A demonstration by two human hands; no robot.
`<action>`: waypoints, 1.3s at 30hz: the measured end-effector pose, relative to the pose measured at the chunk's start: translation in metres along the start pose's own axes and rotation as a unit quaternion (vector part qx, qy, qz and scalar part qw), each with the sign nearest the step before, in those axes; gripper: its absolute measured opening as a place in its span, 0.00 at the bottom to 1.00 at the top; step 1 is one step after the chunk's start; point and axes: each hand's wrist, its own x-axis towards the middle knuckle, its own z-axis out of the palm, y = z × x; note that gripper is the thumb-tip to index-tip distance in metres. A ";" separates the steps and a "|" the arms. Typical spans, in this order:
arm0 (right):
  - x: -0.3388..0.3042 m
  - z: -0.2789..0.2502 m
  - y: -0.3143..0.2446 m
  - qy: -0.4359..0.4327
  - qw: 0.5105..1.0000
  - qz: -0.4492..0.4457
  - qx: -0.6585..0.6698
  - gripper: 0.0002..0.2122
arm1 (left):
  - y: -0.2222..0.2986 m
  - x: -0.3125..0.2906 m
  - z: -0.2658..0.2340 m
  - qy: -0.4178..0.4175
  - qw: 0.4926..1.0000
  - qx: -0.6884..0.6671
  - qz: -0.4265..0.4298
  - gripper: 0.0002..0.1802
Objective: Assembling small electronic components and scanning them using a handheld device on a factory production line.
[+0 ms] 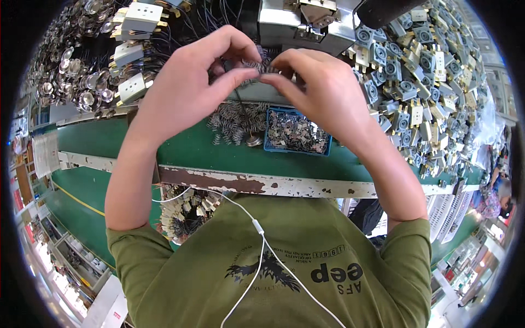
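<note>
My left hand (183,85) is closed, thumb and fingers pinching near a small coil spring (252,64). Facing it, my right hand (328,82) pinches at the same grey springs, fingertips almost touching the left ones. Fingers partly hide what lies between them. Below the left hand a thin dark wire (240,103) runs down toward a round metal cap (254,141) on the green bench. Beside the cap lies a heap of loose coil springs (232,121). To its right, a blue tray (266,131) holds many small metal pieces.
Grey metal machine (279,27) stands behind my hands. Grey-white square switch-like parts (407,87) are piled at right. At left are wired white blocks (131,87) and a heap of round metal caps (71,65). The bench's chipped front edge (295,187) is close to me.
</note>
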 end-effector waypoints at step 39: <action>-0.010 -0.002 -0.031 -0.044 0.864 0.203 0.459 0.09 | -0.005 -0.006 0.013 0.167 0.951 0.064 0.254 0.13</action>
